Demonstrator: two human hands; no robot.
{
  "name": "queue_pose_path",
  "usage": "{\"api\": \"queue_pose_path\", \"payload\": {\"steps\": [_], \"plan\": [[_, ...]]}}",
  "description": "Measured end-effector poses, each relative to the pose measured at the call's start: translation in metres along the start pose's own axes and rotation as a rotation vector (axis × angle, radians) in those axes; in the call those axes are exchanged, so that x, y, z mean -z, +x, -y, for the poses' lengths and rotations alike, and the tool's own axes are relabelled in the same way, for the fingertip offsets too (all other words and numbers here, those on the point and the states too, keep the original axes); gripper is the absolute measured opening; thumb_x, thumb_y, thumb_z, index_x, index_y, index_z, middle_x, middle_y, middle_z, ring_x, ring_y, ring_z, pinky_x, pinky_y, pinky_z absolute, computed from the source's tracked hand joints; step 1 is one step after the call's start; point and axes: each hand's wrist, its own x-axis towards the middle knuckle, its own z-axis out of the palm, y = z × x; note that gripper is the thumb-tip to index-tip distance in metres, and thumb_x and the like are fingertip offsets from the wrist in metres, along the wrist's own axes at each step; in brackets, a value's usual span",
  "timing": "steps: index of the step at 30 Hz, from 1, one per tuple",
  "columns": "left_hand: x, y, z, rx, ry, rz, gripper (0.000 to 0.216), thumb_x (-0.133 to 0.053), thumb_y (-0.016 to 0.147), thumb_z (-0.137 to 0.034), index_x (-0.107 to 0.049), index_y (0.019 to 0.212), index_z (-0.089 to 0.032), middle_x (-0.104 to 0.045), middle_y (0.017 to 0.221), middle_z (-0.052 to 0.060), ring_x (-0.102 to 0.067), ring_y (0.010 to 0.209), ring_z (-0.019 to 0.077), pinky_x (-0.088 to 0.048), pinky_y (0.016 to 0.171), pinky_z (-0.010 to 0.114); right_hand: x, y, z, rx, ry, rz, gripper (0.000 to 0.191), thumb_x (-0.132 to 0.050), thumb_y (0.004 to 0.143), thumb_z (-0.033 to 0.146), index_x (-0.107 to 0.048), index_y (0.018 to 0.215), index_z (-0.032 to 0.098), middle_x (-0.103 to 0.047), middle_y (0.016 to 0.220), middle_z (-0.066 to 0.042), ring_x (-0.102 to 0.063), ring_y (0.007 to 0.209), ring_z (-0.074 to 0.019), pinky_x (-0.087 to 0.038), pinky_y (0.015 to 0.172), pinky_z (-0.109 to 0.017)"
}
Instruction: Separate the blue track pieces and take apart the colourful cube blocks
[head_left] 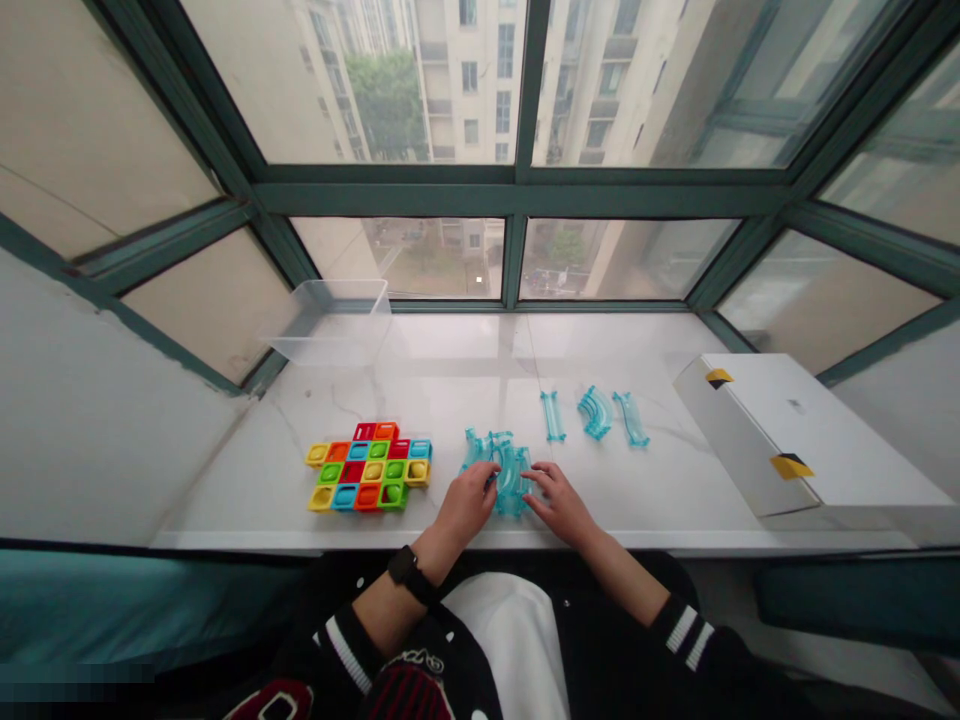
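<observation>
Several translucent blue curved track pieces (513, 482) lie in a cluster near the front edge of the white counter, between my two hands. My left hand (469, 497) is at the cluster's left side, its fingers curled and pressed close together; whatever they may hold is hidden. At the right side, my right hand (561, 503) has its fingers apart, with the tips at the edge of the pieces. Farther back to the right lie a straight blue track piece (553, 416), a curved stack of track pieces (595, 413) and another blue track piece (631, 419).
Colourful square blocks (373, 471) sit joined in a flat group on the left. A clear plastic bin (330, 340) stands at the back left by the window. On the right is a white box (840, 430) with yellow-and-black tabs. The counter (480, 538) ends just before my body.
</observation>
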Motion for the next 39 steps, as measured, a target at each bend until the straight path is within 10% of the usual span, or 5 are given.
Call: {"api": "queue_pose_path", "payload": {"steps": [9, 21, 39], "plan": [[0.015, 0.0, -0.012, 0.105, -0.215, -0.183, 0.024, -0.054, 0.094, -0.023, -0.07, 0.112, -0.022, -0.075, 0.104, 0.007, -0.069, 0.086, 0.0202, -0.056, 0.083, 0.034, 0.0, 0.0, 0.002, 0.03, -0.002, 0.001, 0.037, -0.066, 0.095, 0.032, -0.067, 0.131, 0.029, -0.059, 0.133, -0.01, -0.058, 0.128, -0.0281, -0.047, 0.115, -0.05], [0.011, 0.003, -0.007, 0.215, -0.588, -0.268, 0.023, -0.068, 0.091, -0.038, -0.067, 0.104, -0.02, -0.072, 0.086, 0.002, -0.069, 0.078, 0.0164, -0.054, 0.075, 0.028, 0.009, 0.001, 0.009, 0.015, 0.042, -0.026, 0.036, -0.065, 0.096, 0.034, -0.066, 0.131, 0.028, -0.059, 0.131, -0.011, -0.066, 0.108, -0.024, -0.06, 0.089, -0.04], [0.006, -0.009, -0.027, 0.054, -0.527, -0.132, 0.022, -0.07, 0.093, -0.04, -0.064, 0.101, -0.02, -0.07, 0.1, 0.004, -0.072, 0.09, 0.0176, -0.06, 0.086, 0.033, 0.017, 0.013, 0.06, 0.244, 0.117, -0.119, 0.021, -0.063, 0.099, 0.027, -0.073, 0.118, 0.028, -0.071, 0.116, -0.008, -0.07, 0.103, -0.0217, -0.06, 0.091, -0.037]]}}
